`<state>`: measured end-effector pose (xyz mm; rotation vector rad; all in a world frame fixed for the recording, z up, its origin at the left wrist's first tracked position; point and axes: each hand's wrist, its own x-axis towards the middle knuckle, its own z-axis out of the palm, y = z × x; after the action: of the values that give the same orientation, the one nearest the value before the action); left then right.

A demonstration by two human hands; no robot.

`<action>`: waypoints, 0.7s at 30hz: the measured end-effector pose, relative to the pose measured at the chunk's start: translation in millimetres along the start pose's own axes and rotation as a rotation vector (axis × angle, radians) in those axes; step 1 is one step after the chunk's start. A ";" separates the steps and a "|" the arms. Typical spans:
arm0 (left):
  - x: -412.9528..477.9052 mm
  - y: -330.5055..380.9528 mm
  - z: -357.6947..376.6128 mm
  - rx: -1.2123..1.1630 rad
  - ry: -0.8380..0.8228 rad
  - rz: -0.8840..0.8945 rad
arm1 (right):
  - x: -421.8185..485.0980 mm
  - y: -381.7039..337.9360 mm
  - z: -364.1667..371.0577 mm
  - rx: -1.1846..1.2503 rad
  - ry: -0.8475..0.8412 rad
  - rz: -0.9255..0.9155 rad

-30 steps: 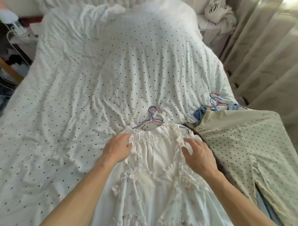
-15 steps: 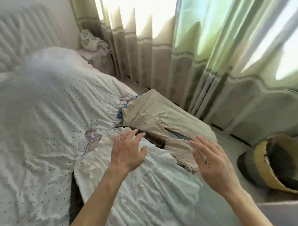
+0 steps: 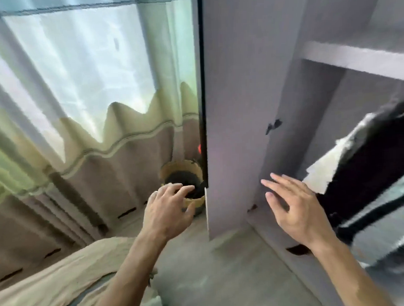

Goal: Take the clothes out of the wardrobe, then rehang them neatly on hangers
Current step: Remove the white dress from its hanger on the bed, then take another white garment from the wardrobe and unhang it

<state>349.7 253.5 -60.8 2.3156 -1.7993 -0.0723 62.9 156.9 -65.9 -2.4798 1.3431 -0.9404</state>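
At the near left edge, a beige fabric [image 3: 52, 279] lies crumpled above the bare floor [image 3: 223, 271]. Beyond it both hands are raised and hold nothing: the left hand [image 3: 167, 213] has its fingers loosely spread and slightly bent, just left of the lower edge of the open wardrobe door [image 3: 235, 94]; the right hand [image 3: 297, 213] is flat with straight, fanned fingers, in front of the wardrobe [image 3: 310, 126] opening and near the clothes [image 3: 380, 169].

Likely hazards: the clothes sit close together, so a pull on one could drag its neighbour down to the floor; the door's edge stands between the two hands, and a hasty reach by the left could strike it or swing it against the right arm. The view is blurred, so grip points on the garments cannot be made out.

The wardrobe holds, at right below a pale shelf [image 3: 358, 58], a dark garment beside a white one [image 3: 327, 171] and a grey striped piece lower down; how they hang cannot be told. Farther off, on the floor just left of the door, a woven basket [image 3: 174, 168] contains something dark, unidentifiable, partly hidden by the left fingers. A curtain [image 3: 82, 157] closes the far left.
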 end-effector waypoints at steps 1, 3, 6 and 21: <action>24.1 26.3 1.4 -0.018 -0.002 0.056 | 4.2 20.8 -16.4 -0.038 0.039 0.038; 67.0 79.8 3.7 -0.037 0.005 0.168 | 12.3 60.9 -48.4 -0.105 0.115 0.109; 122.0 155.5 3.5 -0.070 -0.003 0.302 | 27.7 117.3 -95.1 -0.186 0.241 0.229; 302.5 391.4 -0.3 -0.205 -0.094 0.644 | 140.7 278.8 -231.8 -0.516 0.638 0.508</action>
<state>53.7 -129.3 41.8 1.5336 -2.3621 -0.2507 -214.3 -84.4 61.4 -1.9800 2.5386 -1.4455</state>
